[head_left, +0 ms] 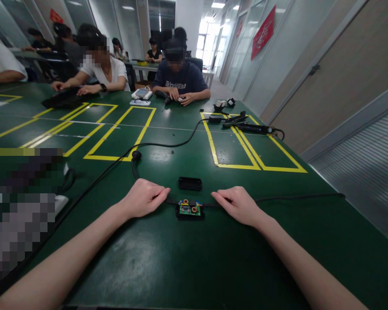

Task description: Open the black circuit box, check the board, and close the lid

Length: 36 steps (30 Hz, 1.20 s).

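A small green circuit board (190, 207) with two copper-wound coils lies over a black plastic case half (190, 217) on the table. Black cables leave it on both sides. My left hand (148, 197) is closed round the left cable (172, 202), fingers pinched close to the board. On the other side my right hand (236, 204) pinches the right cable (291, 197), which runs on toward the table's right edge. Just behind the board rests the other black case half (190, 183), hollow side up, touched by neither hand.
A plug (136, 156) on a black cord lies beyond my left hand. Yellow tape rectangles (236, 165) mark the green table (194, 267). A black tubular tool (254, 128) and other black items lie at the far right. Across the table, a person (181, 79) handles small parts.
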Tool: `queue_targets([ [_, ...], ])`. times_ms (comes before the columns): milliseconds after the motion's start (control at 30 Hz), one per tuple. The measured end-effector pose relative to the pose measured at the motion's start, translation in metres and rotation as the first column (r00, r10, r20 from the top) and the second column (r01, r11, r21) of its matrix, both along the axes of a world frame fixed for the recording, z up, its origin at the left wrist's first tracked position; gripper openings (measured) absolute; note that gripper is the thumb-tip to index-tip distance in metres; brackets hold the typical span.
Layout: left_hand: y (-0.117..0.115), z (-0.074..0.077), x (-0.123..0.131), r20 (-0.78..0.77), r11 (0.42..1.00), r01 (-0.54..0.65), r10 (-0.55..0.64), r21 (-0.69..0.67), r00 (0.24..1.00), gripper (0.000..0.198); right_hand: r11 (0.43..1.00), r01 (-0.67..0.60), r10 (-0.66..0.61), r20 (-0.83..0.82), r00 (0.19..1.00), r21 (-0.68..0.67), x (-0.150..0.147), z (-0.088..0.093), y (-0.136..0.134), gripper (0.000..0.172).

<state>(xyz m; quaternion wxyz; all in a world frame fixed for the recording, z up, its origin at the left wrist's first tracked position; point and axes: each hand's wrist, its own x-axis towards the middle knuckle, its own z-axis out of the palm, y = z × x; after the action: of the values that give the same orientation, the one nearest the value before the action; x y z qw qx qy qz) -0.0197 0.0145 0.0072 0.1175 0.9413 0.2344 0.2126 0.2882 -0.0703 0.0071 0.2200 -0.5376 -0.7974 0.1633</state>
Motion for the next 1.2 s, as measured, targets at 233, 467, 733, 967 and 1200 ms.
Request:
queue_targets([
  [233,-0.003,0.0,0.001,-0.011,0.998,0.049,-0.049,0.043,0.999,0.054,1.0,-0.025,0.025,-0.01,1.0,-0.002,0.0,-0.004,0.002,0.057],
  [467,-0.005,-0.001,0.004,-0.076,0.994,0.085,-0.081,0.063,0.994,0.054,1.0,-0.014,0.013,-0.038,0.999,-0.013,0.0,-0.008,0.004,0.054],
  [733,-0.005,-0.008,0.012,-0.135,0.998,0.025,-0.016,0.064,0.991,0.059,1.0,0.005,-0.005,-0.047,0.999,0.005,0.001,-0.013,0.008,0.053],
  [967,-0.008,-0.008,0.015,-0.149,0.998,-0.025,0.035,0.065,0.988,0.053,0.999,-0.012,0.012,0.008,1.0,0.039,-0.003,-0.015,0.007,0.048],
  [1200,-0.016,-0.011,0.019,-0.141,0.997,-0.056,0.063,0.058,0.988,0.05,0.993,-0.078,0.076,0.016,0.997,0.085,-0.019,-0.018,0.001,0.035],
])
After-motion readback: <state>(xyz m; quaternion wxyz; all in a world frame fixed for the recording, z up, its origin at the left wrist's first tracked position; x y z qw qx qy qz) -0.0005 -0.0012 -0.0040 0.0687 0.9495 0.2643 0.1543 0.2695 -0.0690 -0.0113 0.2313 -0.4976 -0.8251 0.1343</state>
